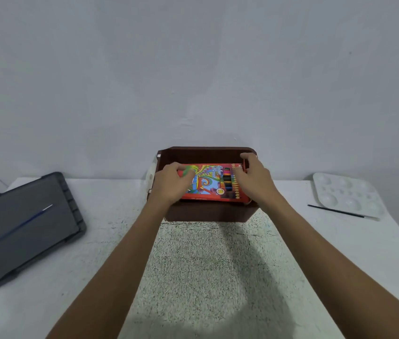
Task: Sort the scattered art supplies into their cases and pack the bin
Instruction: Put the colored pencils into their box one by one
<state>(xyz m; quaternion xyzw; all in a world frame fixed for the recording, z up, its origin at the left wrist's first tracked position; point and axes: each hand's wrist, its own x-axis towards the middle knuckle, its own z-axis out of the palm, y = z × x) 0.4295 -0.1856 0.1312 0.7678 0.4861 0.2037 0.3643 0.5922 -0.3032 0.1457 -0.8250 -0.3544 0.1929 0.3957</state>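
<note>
Over the bin (208, 214), I see the pencil box (208, 184). Left hand (171, 182) and right hand (254, 179) grip its ends.

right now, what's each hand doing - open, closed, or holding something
Left hand: holding the left end of the red cardboard coloured-pencil box.
Right hand: holding the box's right end, at the brown bin.

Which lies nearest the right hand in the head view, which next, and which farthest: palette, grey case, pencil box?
1. Pencil box, centre, gripped by the right hand.
2. Palette, right side of the table.
3. Grey case, far left.
</note>
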